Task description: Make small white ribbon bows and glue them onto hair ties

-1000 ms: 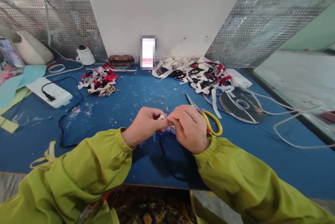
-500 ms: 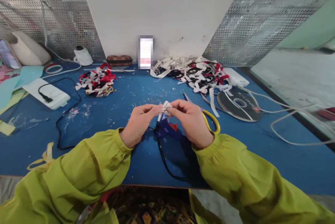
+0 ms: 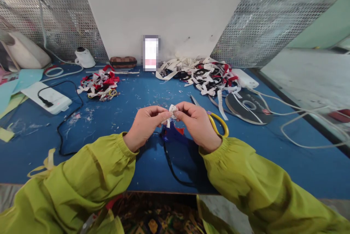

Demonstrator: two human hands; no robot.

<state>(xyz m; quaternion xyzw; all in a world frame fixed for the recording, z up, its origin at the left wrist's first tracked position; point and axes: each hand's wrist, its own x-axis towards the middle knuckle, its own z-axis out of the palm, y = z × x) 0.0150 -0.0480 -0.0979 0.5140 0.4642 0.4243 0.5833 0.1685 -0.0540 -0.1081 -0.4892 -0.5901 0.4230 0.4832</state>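
Both hands meet over the near middle of a blue, scuffed worktop (image 3: 150,175) and pinch a small crumpled piece of white patterned ribbon (image 3: 172,109) between them. The left hand (image 3: 144,124) grips it from one side with thumb and forefinger; the right hand (image 3: 199,124) grips the other side in the same way, and a short tail of the ribbon hangs below the fingertips. Just under the piece, partly hidden by the hands, is a dark blue plastic tool with an orange-red part (image 3: 173,135), and a black cable (image 3: 171,168) curves near it toward the front edge. Beside the right hand lies a pair of scissors with yellow loop handles (image 3: 213,115), its blades pointing away from the person. Farther right rests a flat black round reel with pale lettering (image 3: 237,107). Behind it sprawls a large heap of white, black and red ribbon pieces (image 3: 205,77); a smaller heap of red, white and black pieces (image 3: 101,83) sits well to the left, near a brown checked oblong case (image 3: 123,62)
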